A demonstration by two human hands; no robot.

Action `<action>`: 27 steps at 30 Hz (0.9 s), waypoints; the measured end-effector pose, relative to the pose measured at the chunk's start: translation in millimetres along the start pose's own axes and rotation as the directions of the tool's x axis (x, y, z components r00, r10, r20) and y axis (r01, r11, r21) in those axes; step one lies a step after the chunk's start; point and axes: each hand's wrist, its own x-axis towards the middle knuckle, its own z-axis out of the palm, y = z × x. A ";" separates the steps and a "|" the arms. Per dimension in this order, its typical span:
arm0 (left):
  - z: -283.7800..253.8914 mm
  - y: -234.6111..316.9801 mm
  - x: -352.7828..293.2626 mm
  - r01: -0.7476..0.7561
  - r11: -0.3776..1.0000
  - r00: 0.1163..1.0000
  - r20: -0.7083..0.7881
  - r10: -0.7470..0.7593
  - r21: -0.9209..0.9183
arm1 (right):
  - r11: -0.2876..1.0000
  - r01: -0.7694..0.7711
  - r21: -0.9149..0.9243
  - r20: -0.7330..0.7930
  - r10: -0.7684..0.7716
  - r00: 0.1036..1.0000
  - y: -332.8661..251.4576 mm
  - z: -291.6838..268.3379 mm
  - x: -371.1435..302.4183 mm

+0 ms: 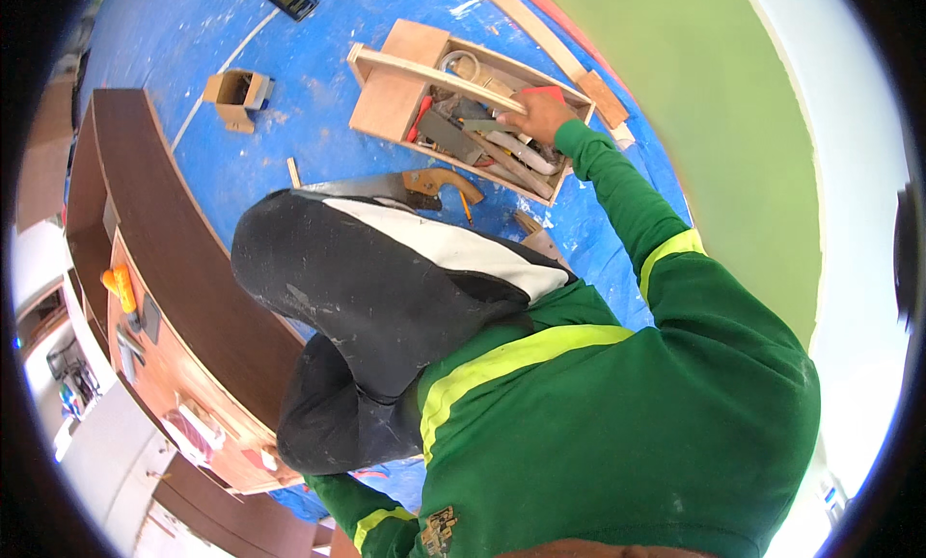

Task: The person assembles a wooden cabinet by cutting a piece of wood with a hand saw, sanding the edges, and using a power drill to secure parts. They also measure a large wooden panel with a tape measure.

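My right hand is closed around the right end of the wooden bar handle of an open wooden toolbox. A red piece shows just behind the hand; I cannot tell whether the hand touches it. Inside the box lie a roll of tape, a grey flat blade, a red-handled tool and several other worn tools. My left hand is out of view; only its green sleeve shows at the lower edge, below my bent knee.
A handsaw and a pencil lie on the blue floor sheet by my leg. An open cardboard box stands farther off. A brown cabinet at left bears a yellow-orange tool. The green wall bounds the right.
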 end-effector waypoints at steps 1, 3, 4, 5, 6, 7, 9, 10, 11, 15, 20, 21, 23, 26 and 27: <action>2.9 3.0 3.7 -0.001 1.000 1.000 -0.010 0.001 -0.008 | 0.998 -0.044 0.041 0.019 0.043 0.999 -3.2 -2.7 1.7; -1.2 6.4 8.7 -0.001 1.000 1.000 -0.031 0.001 -0.012 | 0.998 -0.009 0.065 0.022 0.008 1.000 -8.7 4.4 12.2; 1.1 9.1 11.8 -0.003 1.000 0.999 -0.035 0.002 -0.012 | 0.997 0.002 0.074 0.012 -0.003 1.000 -5.7 5.2 20.1; 3.8 13.0 13.1 -0.005 1.000 0.999 -0.037 0.004 -0.024 | 0.999 0.007 0.032 -0.031 -0.006 0.999 -6.2 7.5 32.4; 5.6 17.3 15.1 -0.009 1.000 0.999 -0.038 0.008 -0.029 | 1.000 0.001 0.019 -0.041 0.000 0.999 -6.5 7.9 45.8; 5.4 18.4 15.4 -0.008 0.999 0.999 -0.041 0.007 -0.032 | 1.000 0.000 0.008 -0.049 0.000 0.999 -13.7 8.4 60.5; 4.3 20.4 14.9 -0.001 0.999 0.999 -0.052 -0.001 -0.042 | 1.000 -0.025 -0.010 -0.041 0.024 0.999 -30.9 5.2 88.3; 2.6 21.3 16.1 0.002 0.999 0.998 -0.057 -0.005 -0.047 | 0.999 -0.047 -0.014 -0.026 0.046 0.999 -41.3 3.8 103.3; 1.9 22.8 17.8 0.001 0.999 0.998 -0.065 -0.004 -0.052 | 0.998 -0.068 -0.019 -0.010 0.067 0.998 -52.1 2.4 117.3; 1.3 25.2 19.2 0.022 0.998 0.997 -0.078 -0.027 -0.060 | 0.980 -0.180 0.079 0.004 0.180 0.984 -90.4 10.8 161.8; 3.0 26.8 17.4 0.047 0.998 0.995 -0.090 -0.050 -0.036 | 0.931 -0.267 0.248 -0.075 0.293 0.953 -122.7 49.8 197.8; 2.0 26.7 16.6 0.050 0.998 0.994 -0.091 -0.053 -0.032 | 0.914 -0.277 0.295 -0.068 0.310 0.948 -131.0 57.5 202.9; -3.0 25.3 16.0 0.051 0.999 0.994 -0.099 -0.052 -0.015 | 0.845 -0.322 0.428 -0.078 0.389 0.918 -155.0 78.9 204.6; -0.7 31.8 21.9 0.041 0.999 0.994 -0.102 -0.043 -0.021 | 0.806 -0.344 0.482 -0.092 0.437 0.895 -172.3 92.6 204.4; 2.5 36.1 24.0 0.034 0.999 0.995 -0.095 -0.036 -0.024 | 0.810 -0.319 0.492 -0.065 0.399 0.915 -166.7 91.4 200.9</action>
